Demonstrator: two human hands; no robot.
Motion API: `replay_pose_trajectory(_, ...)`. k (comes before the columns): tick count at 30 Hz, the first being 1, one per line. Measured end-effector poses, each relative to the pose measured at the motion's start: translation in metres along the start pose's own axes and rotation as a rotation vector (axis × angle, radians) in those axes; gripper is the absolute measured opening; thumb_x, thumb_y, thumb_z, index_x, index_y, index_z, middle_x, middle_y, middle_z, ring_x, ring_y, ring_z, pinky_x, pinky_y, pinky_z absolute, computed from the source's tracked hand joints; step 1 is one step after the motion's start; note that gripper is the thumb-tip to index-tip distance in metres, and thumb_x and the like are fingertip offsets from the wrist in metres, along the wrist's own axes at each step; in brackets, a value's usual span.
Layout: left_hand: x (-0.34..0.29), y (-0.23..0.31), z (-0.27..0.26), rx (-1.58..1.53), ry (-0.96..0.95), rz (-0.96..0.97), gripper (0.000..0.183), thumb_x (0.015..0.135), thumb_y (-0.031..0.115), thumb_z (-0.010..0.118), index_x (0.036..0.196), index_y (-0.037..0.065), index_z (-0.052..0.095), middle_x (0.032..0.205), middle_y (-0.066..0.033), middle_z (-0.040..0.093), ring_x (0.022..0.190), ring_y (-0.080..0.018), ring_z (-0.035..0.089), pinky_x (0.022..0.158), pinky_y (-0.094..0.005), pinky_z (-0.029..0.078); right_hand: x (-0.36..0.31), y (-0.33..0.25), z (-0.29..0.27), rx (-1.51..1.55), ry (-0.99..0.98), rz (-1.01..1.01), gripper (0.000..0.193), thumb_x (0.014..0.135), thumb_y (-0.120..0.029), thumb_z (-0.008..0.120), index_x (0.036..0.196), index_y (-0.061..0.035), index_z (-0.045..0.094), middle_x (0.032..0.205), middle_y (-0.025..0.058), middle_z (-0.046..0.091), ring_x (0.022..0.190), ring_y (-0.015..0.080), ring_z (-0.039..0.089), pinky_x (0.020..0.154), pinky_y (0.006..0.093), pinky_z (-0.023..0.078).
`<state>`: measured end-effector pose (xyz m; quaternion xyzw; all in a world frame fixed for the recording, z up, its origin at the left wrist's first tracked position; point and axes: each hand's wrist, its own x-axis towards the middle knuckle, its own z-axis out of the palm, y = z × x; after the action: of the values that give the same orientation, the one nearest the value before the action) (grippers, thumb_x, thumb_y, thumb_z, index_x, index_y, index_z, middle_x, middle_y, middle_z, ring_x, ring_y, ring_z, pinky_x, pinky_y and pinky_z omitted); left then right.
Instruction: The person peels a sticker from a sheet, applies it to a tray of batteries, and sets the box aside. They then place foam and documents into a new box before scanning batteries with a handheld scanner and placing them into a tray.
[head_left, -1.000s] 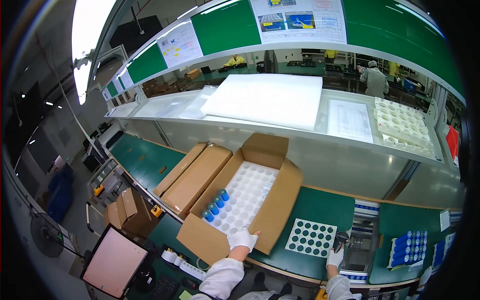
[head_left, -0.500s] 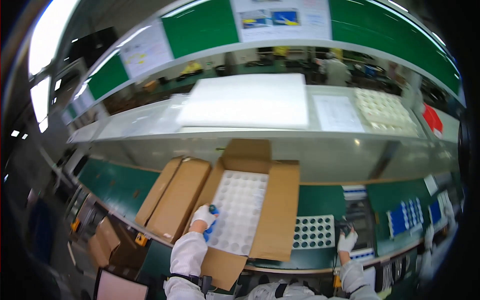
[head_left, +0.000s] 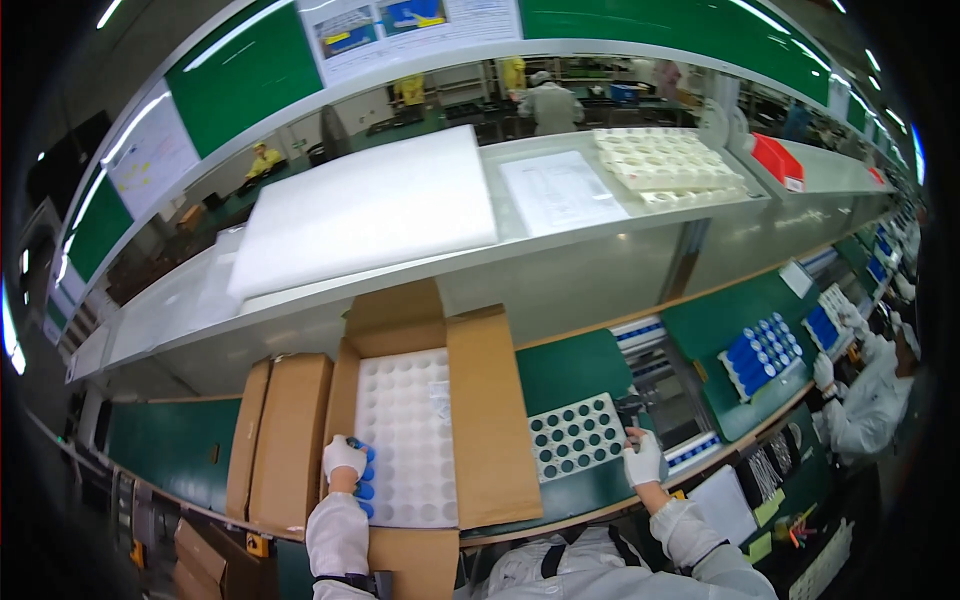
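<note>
At the left inner side of an open cardboard box, my left hand, in a white glove, closes on a blue cylinder in a short row of blue cylinders. They run along the left edge of a white foam tray with rows of round pockets. My right hand, also gloved, has its fingers curled at a small dark handheld device, whose exact kind I cannot make out. Just left of that device lies a white plate with round holes on the green bench.
Closed cardboard boxes stand left of the open one. White foam, a paper sheet and cream trays lie on the shelf above. Blue cylinders in a holder are at right, near a co-worker.
The view has swung to the right, so the bench appears farther left and more co-workers' stations show. Both hands stay near the same things, the left at the blue cylinders, the right by the device.
</note>
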<state>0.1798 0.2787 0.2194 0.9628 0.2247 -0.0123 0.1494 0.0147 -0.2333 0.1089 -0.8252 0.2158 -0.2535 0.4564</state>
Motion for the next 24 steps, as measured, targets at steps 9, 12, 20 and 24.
replay_pose_trajectory(9, -0.086, 0.051, -0.054, -0.688, 0.294, 0.430, 0.047, 0.070, 0.001, 0.079, 0.110, 0.001, 0.056, 0.090, -0.0128, 0.069, 0.080, -0.0210, 0.067, 0.077, -0.0331, 0.054, 0.004, -0.160, 0.037, 0.631, -0.745, 0.013, 0.024, 0.091, -0.006, 0.061, 0.114, 0.0001, 0.062, 0.102, 0.0094, 0.068, 0.078, 0.0136, 0.066, 0.070, 0.0249, 0.053)
replay_pose_trajectory(12, -0.144, 0.082, -0.043, -0.962, 0.233, 0.635, 0.050, 0.071, -0.003, 0.078, 0.113, 0.001, 0.052, 0.106, -0.0164, 0.064, 0.094, -0.0219, 0.065, 0.085, -0.0341, 0.052, 0.004, -0.204, 0.068, 0.822, -1.155, 0.408, 0.049, 0.097, -0.028, 0.057, 0.132, 0.0037, 0.046, 0.118, 0.0146, 0.063, 0.077, 0.0170, 0.065, 0.062, 0.0255, 0.051)
replay_pose_trajectory(20, -0.163, 0.112, -0.012, -0.765, -0.050, 0.838, 0.061, 0.071, 0.015, 0.083, 0.122, 0.002, 0.051, 0.111, -0.0167, 0.063, 0.100, -0.0279, 0.064, 0.087, -0.0353, 0.051, 0.033, -0.173, 0.073, 1.347, -0.855, 0.746, 0.048, 0.088, -0.039, 0.069, 0.115, -0.0047, 0.049, 0.101, 0.0126, 0.062, 0.072, 0.0192, 0.062, 0.058, 0.0278, 0.048)
replay_pose_trajectory(24, -0.108, 0.055, -0.012, -0.306, 0.019, 0.425, 0.060, 0.074, 0.026, 0.079, 0.124, 0.005, 0.055, 0.123, -0.0171, 0.060, 0.112, -0.0372, 0.057, 0.095, -0.0409, 0.047, 0.068, -0.138, 0.053, 0.867, -0.405, 0.185, 0.044, 0.088, -0.028, 0.071, 0.113, -0.0009, 0.048, 0.102, 0.0153, 0.064, 0.068, 0.0118, 0.060, 0.052, 0.0208, 0.048)
